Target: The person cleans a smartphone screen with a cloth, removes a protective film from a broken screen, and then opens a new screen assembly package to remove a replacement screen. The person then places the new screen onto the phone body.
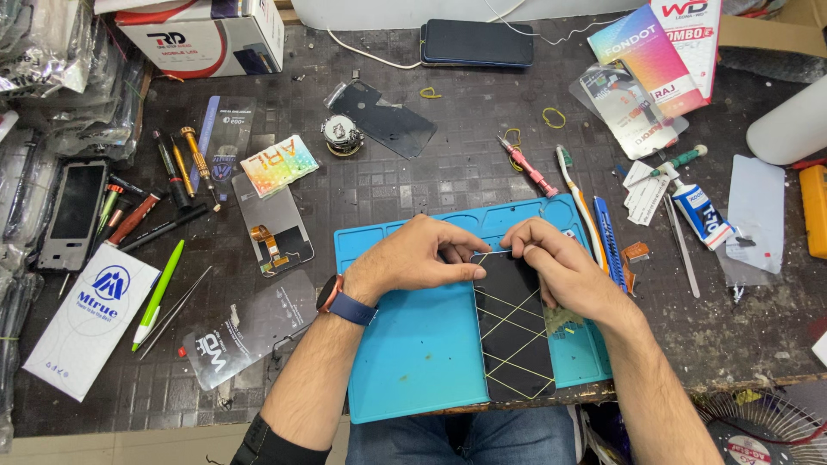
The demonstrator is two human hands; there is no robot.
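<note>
— where's the phone sitting right now?

— the black phone (514, 327) lies face up on the blue mat (413, 353), toward its right side, the near end reaching the mat's near edge by the table edge. yellow rubber bands (508, 323) criss-cross it. my left hand (413, 258) presses on its far left corner, thumb laid along the edge; my right hand (560, 263) pinches the far right corner, fingers curled down over the top. both are gripping the phone, neither clenched into a fist.

— what worries you?

— i reckon the bands are the weak point. they look tight, so if my fingers slip, one could snap off or slide and leave the screen lifting on one side. the phone also lies close to the table edge, so a hard push toward me might send it off the mat. pressing unevenly at the corners could crack the glass, i'd guess.

— and the trays?

— the mat has shallow compartments along its far edge and right side. my hands cover most of the far ones, so i can't tell what's in them. the long right slot holds a toothbrush (579, 202) and a blue tool (607, 241), and a small orange piece (636, 251) lies just right of it. a white box (207, 34) at far left is shut; its contents are hidden.
</note>
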